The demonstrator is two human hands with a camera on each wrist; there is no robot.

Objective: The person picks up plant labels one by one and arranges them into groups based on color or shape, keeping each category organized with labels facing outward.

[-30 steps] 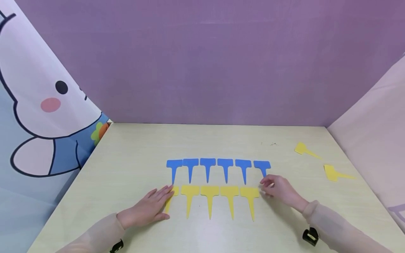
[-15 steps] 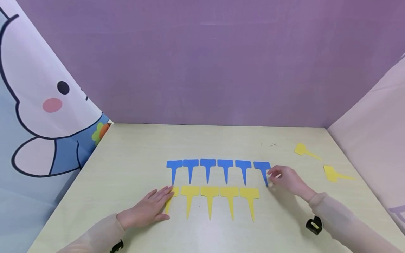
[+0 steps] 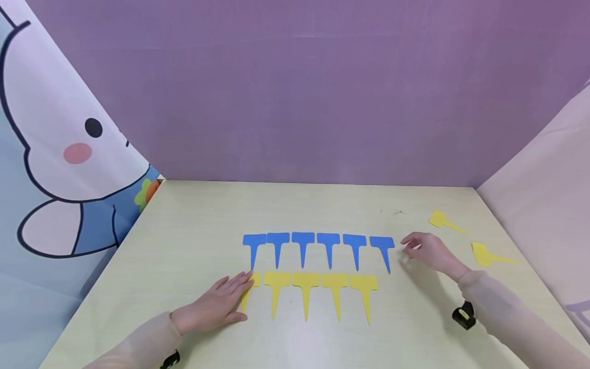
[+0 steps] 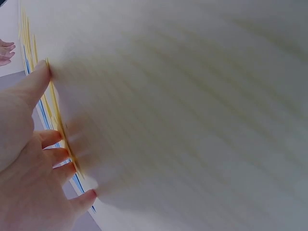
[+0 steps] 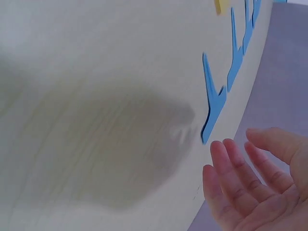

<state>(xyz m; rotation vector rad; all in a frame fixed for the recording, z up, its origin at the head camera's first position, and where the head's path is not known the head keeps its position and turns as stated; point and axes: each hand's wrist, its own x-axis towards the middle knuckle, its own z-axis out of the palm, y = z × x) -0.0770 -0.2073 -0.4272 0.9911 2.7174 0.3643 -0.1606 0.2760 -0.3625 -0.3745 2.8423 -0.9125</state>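
My left hand (image 3: 221, 302) rests with straight fingers on the leftmost yellow T-shaped plant label (image 3: 255, 280), covering part of it. Several more yellow plant labels (image 3: 306, 279) continue that row to the right, stems toward me. Behind them runs a row of blue T-shaped plant labels (image 3: 302, 238), heads away from me. My right hand (image 3: 430, 251) hovers just right of the rightmost blue label (image 3: 382, 242), holding nothing. In the right wrist view its fingers (image 5: 236, 178) are loosely bent, apart from that blue label (image 5: 213, 108).
Two loose yellow plant labels, one farther back (image 3: 438, 218) and one nearer (image 3: 481, 254), lie turned sideways at the table's right. A purple backdrop (image 3: 295, 92) stands at the table's far edge. Small dark specks (image 3: 398, 212) mark the tabletop behind the blue row.
My right hand has moved right and away from me, from beside the rightmost blue label's stem to clear of it, uncovering the stem. The left hand has stayed put.
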